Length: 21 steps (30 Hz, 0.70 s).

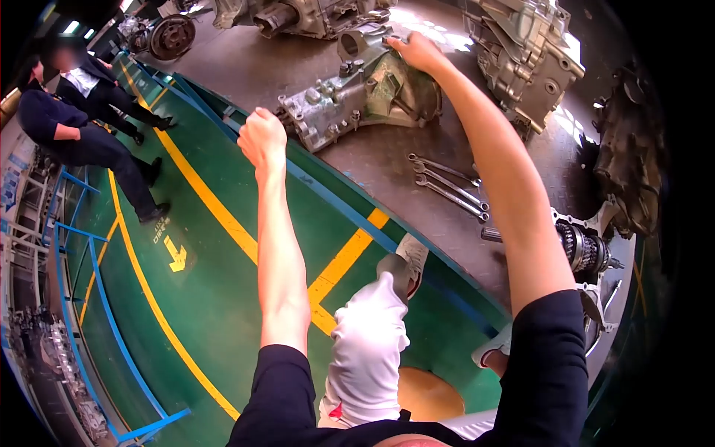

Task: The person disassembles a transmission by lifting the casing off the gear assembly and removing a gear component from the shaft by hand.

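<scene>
Gearbox casing (365, 93): lies on its side on the brown tabletop (372, 167), near the blue-edged side of the table. Its wide flared end points towards your right, and its narrow bolted end towards your left hand. Greenish staining shows on the flared part.

Your right hand (419, 52): at the upper far side of the casing, thumb stretched along it. The fingers are partly hidden; you cannot tell from this view whether they clasp the casing or only rest there.

Your left hand (262, 138): curled tight into a fist, just beside the narrow end and out past the table edge. Contact with the casing cannot be told, nor whether anything is enclosed in the fist.

Nearby on the tabletop: wrenches (453, 195) lie side by side below the flared end. A second gearbox (525, 63) sits to the right of your right hand; another metal housing (316, 16) lies beyond the casing. A shaft with gears (585, 247) is to the right of your right arm.

Further out: green floor (212, 298) with yellow lines, round stool (428, 395) near your legs, and two people (82, 123) at left.
</scene>
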Tool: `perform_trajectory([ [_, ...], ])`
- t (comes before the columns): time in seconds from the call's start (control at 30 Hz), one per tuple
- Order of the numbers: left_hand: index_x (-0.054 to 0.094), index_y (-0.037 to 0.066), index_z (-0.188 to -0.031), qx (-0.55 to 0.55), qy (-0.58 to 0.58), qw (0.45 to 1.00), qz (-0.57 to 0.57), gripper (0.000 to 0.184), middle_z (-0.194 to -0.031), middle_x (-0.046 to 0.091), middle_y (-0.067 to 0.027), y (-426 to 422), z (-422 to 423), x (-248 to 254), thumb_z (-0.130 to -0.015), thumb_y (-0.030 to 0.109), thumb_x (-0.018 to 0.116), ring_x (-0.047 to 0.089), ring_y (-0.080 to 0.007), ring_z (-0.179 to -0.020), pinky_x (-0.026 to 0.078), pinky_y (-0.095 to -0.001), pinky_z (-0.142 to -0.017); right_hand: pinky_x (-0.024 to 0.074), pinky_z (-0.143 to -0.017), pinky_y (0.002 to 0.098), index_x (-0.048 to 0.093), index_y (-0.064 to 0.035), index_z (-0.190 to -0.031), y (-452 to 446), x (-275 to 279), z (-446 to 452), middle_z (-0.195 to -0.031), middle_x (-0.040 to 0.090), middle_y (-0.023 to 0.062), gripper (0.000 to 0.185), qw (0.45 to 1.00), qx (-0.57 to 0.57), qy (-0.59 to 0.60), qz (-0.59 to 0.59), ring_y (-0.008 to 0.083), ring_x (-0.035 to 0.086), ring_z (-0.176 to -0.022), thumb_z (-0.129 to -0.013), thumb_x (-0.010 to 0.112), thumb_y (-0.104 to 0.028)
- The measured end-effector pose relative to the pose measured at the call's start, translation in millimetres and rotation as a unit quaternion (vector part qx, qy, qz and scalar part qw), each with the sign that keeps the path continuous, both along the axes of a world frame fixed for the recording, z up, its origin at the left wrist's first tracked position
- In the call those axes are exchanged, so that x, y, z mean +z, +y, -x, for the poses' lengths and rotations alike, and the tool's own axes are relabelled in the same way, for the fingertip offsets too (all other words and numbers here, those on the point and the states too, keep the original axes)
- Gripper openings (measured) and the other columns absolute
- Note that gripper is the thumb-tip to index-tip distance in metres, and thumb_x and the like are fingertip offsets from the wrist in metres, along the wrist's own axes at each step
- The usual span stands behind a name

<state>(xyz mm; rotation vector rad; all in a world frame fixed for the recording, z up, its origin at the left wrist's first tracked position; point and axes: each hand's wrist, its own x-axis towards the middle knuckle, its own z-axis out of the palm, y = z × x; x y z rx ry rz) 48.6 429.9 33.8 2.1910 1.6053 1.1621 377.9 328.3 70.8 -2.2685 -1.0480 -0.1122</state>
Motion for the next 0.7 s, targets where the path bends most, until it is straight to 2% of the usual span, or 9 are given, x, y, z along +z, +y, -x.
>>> perform_trajectory([
  [0.07,0.071,-0.003,-0.086,0.042,0.002,0.999,0.018,0.046,-0.090,0.067,-0.0294,-1,-5,4,-0.096,0.029,0.039,0.063,-0.0497,-0.088,0.050,-0.0547,-0.084,0.0455,-0.097,0.0500,0.058,-0.0013,-0.118,-17,26,29,-0.116,0.064,0.0231,0.052,0.977,-0.083,-0.186,0.068,0.0398,0.060,-0.111,-0.089,0.059,-0.045],
  [0.13,0.070,-0.003,-0.092,-0.012,0.006,0.998,0.064,0.052,-0.101,0.066,-0.0294,0,2,9,-0.097,0.035,0.036,0.061,-0.0501,-0.099,0.047,-0.0551,-0.090,0.0492,-0.091,0.0464,0.059,-0.0025,-0.118,-25,51,32,-0.113,0.065,0.0239,0.048,0.957,-0.001,-0.216,0.196,0.0434,0.061,-0.106,-0.088,0.060,-0.040],
  [0.2,0.064,-0.003,-0.107,-0.098,0.043,0.988,0.112,0.058,-0.109,0.064,-0.0307,23,15,1,-0.099,0.045,0.032,0.057,-0.0492,-0.109,0.043,-0.0531,-0.097,0.0492,-0.091,0.0467,0.060,-0.0051,-0.116,-54,67,39,-0.111,0.065,0.0229,0.043,0.922,0.207,-0.219,0.243,0.0416,0.062,-0.104,-0.087,0.061,-0.037],
  [0.3,0.054,0.000,-0.119,-0.145,-0.028,0.970,0.193,0.066,-0.117,0.061,-0.0301,24,57,-15,-0.097,0.057,0.031,0.053,-0.0471,-0.117,0.040,-0.0492,-0.100,0.0491,-0.089,0.0488,0.059,-0.0068,-0.117,-129,115,124,-0.106,0.065,0.0209,0.041,0.858,0.247,-0.220,0.394,0.0393,0.061,-0.103,-0.088,0.062,-0.035],
  [0.37,0.056,0.002,-0.118,-0.163,-0.032,0.970,0.176,0.061,-0.114,0.063,-0.0284,7,91,-46,-0.097,0.055,0.036,0.055,-0.0469,-0.113,0.042,-0.0496,-0.098,0.0494,-0.088,0.0491,0.059,-0.0079,-0.117,-197,123,160,-0.103,0.064,0.0205,0.038,0.846,0.260,-0.262,0.386,0.0379,0.061,-0.103,-0.089,0.061,-0.034],
  [0.5,0.066,0.001,-0.092,-0.232,0.099,0.940,0.231,0.042,-0.098,0.067,-0.0246,-56,149,-111,-0.093,0.040,0.050,0.062,-0.0444,-0.099,0.049,-0.0484,-0.089,0.0491,-0.086,0.0474,0.059,-0.0047,-0.115,-315,145,222,-0.099,0.065,0.0176,0.035,0.847,0.288,-0.169,0.413,0.0363,0.062,-0.098,-0.088,0.063,-0.027],
  [0.57,0.068,0.003,-0.092,-0.266,0.143,0.922,0.241,0.036,-0.097,0.068,-0.0227,-104,170,-120,-0.091,0.036,0.053,0.064,-0.0420,-0.096,0.051,-0.0462,-0.086,0.0486,-0.075,0.0486,0.060,-0.0032,-0.099,-370,138,236,-0.088,0.064,0.0176,0.026,0.869,0.336,-0.194,0.308,0.0379,0.062,-0.085,-0.086,0.063,-0.025],
  [0.63,0.069,0.007,-0.099,-0.269,0.250,0.896,0.250,0.030,-0.101,0.068,-0.0222,-134,182,-139,-0.088,0.030,0.054,0.065,-0.0407,-0.098,0.052,-0.0476,-0.089,0.0481,-0.080,0.0463,0.062,-0.0043,-0.102,-420,133,255,-0.087,0.064,0.0160,0.025,0.902,0.336,-0.137,0.234,0.0361,0.062,-0.088,-0.086,0.064,-0.023],
  [0.7,0.069,0.009,-0.107,-0.340,0.407,0.805,0.266,0.032,-0.110,0.068,-0.0199,-146,190,-156,-0.087,0.029,0.054,0.066,-0.0372,-0.101,0.052,-0.0461,-0.091,0.0486,-0.079,0.0436,0.063,-0.0048,-0.103,-460,119,267,-0.085,0.066,0.0129,0.026,0.920,0.314,-0.058,0.225,0.0336,0.063,-0.085,-0.082,0.068,-0.020],
])
